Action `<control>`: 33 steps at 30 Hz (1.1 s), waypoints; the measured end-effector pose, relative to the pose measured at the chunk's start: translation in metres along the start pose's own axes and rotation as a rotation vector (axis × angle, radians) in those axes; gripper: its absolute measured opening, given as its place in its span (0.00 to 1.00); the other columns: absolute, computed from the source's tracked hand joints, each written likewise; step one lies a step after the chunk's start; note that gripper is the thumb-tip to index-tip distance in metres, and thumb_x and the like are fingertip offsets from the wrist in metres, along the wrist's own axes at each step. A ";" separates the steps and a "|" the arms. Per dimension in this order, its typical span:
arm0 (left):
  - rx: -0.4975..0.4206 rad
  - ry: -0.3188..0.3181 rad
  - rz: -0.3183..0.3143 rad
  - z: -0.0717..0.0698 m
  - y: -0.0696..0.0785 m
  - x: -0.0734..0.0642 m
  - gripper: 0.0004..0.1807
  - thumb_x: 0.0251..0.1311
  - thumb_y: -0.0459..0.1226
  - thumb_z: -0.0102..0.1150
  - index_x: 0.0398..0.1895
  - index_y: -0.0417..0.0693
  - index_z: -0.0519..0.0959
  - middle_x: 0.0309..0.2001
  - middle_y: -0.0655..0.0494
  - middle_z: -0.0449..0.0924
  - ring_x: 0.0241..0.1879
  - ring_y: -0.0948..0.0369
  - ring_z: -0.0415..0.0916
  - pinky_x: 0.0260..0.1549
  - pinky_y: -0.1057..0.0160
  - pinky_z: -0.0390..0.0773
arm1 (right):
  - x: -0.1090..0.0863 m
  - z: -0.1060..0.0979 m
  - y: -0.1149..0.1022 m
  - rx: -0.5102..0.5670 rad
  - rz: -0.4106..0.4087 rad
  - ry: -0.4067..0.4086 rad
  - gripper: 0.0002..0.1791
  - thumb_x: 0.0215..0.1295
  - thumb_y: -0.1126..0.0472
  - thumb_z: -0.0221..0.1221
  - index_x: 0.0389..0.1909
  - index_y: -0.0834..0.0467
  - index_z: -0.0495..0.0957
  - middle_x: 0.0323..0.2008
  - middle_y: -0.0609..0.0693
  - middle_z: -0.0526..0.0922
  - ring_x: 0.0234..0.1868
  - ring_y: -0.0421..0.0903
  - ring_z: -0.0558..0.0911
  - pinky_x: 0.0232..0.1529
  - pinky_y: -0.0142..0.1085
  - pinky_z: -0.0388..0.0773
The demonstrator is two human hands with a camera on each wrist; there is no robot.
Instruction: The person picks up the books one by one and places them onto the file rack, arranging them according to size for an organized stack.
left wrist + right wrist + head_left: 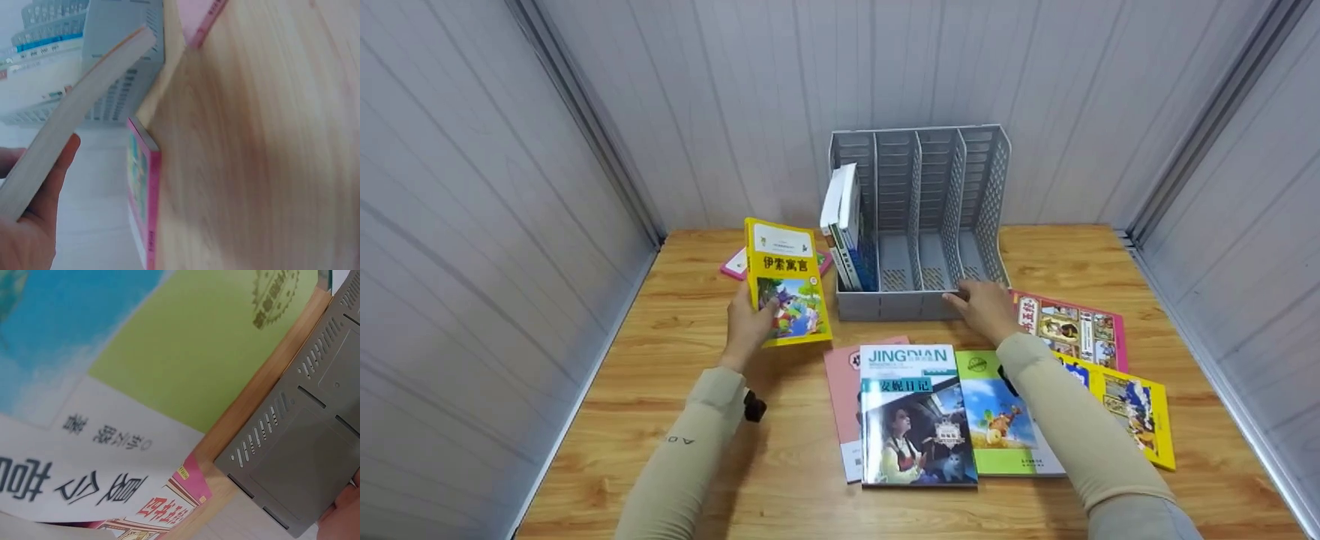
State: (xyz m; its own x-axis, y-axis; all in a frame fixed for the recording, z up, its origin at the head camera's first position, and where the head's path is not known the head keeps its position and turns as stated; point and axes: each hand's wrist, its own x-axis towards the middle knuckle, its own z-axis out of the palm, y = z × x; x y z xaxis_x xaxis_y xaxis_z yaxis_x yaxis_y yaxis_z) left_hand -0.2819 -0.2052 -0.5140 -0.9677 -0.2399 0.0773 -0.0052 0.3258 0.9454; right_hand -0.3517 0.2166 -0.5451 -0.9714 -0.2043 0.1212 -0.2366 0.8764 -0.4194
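My left hand [748, 328] grips a yellow storybook [789, 251] by its lower left side, thumb across the cover. The book is raised and tilted beside the rack's left end; its page edge [84, 107] faces the left wrist camera. A grey file rack [885, 306] with several upright compartments stands against the back wall. Slim white-covered books [844, 217] lean in its leftmost compartment. My right hand [990, 307] holds the rack's front edge near the right corner, its thumb at the front panel. In the right wrist view only some fingers [343, 512] show, at the rack's edge.
A pink-edged book [147, 185] lies behind the yellow storybook. In front of the rack lie a pink book [844, 405], a JINGDIAN book [919, 420] overlapping it, and a green book [997, 409]. A pink comic-style book [1080, 330] and a yellow one [1151, 420] lie at right.
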 end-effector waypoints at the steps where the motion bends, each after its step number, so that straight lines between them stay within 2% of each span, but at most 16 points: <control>1: -0.001 0.003 0.012 0.001 0.003 -0.001 0.27 0.80 0.33 0.58 0.77 0.45 0.68 0.65 0.40 0.81 0.60 0.43 0.84 0.63 0.41 0.85 | 0.000 -0.001 0.000 0.000 0.004 -0.011 0.32 0.83 0.43 0.58 0.71 0.65 0.78 0.67 0.66 0.83 0.70 0.68 0.80 0.76 0.65 0.70; 5: 0.052 0.026 0.066 0.005 0.013 -0.004 0.24 0.80 0.34 0.58 0.75 0.43 0.69 0.64 0.39 0.82 0.59 0.43 0.85 0.60 0.40 0.86 | 0.000 -0.009 -0.002 0.007 0.029 -0.078 0.33 0.84 0.43 0.57 0.74 0.65 0.76 0.70 0.66 0.81 0.72 0.68 0.77 0.76 0.64 0.71; 9: 0.145 0.068 0.179 0.008 0.020 -0.006 0.21 0.79 0.33 0.59 0.70 0.40 0.73 0.62 0.37 0.84 0.58 0.42 0.86 0.58 0.39 0.87 | 0.000 -0.019 -0.004 0.077 0.031 -0.103 0.29 0.84 0.46 0.58 0.71 0.63 0.78 0.67 0.65 0.83 0.70 0.66 0.80 0.73 0.63 0.75; 12: 0.188 0.097 0.268 0.010 0.024 -0.008 0.20 0.78 0.32 0.59 0.70 0.38 0.74 0.63 0.36 0.85 0.59 0.40 0.87 0.59 0.37 0.86 | 0.000 -0.024 -0.006 0.132 0.010 -0.061 0.25 0.83 0.49 0.60 0.67 0.64 0.80 0.64 0.66 0.83 0.68 0.66 0.80 0.69 0.62 0.78; 17: 0.252 0.148 0.374 0.012 0.030 -0.010 0.20 0.77 0.29 0.57 0.69 0.37 0.75 0.63 0.35 0.86 0.59 0.39 0.88 0.56 0.36 0.87 | 0.000 -0.032 -0.017 0.205 -0.017 0.039 0.27 0.81 0.50 0.62 0.67 0.67 0.78 0.66 0.68 0.76 0.70 0.67 0.75 0.72 0.62 0.75; 25: 0.351 0.234 0.549 0.017 0.042 -0.016 0.20 0.72 0.24 0.57 0.65 0.33 0.76 0.56 0.34 0.88 0.51 0.39 0.91 0.49 0.38 0.90 | -0.002 -0.043 -0.046 0.298 -0.114 0.150 0.28 0.77 0.54 0.67 0.67 0.69 0.77 0.67 0.68 0.77 0.71 0.68 0.76 0.76 0.62 0.71; 29: 0.436 0.254 0.644 0.017 0.049 -0.020 0.22 0.71 0.24 0.59 0.67 0.34 0.76 0.55 0.35 0.89 0.49 0.41 0.91 0.49 0.42 0.91 | -0.007 -0.048 -0.061 0.384 -0.141 0.179 0.27 0.76 0.55 0.67 0.67 0.69 0.77 0.67 0.68 0.79 0.70 0.67 0.77 0.74 0.61 0.74; 33: 0.528 0.276 0.755 0.019 0.054 -0.023 0.24 0.72 0.24 0.63 0.70 0.34 0.76 0.57 0.36 0.88 0.48 0.43 0.92 0.48 0.47 0.91 | -0.013 -0.053 -0.074 0.505 -0.142 0.171 0.29 0.77 0.55 0.67 0.71 0.66 0.75 0.68 0.66 0.78 0.71 0.65 0.77 0.74 0.59 0.75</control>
State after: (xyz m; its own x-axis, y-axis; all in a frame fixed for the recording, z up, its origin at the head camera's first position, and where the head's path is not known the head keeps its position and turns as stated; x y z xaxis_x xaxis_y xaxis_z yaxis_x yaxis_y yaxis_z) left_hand -0.2643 -0.1649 -0.4705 -0.6692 0.0165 0.7429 0.4168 0.8360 0.3570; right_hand -0.3201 0.1778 -0.4683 -0.9219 -0.1944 0.3352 -0.3866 0.5188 -0.7625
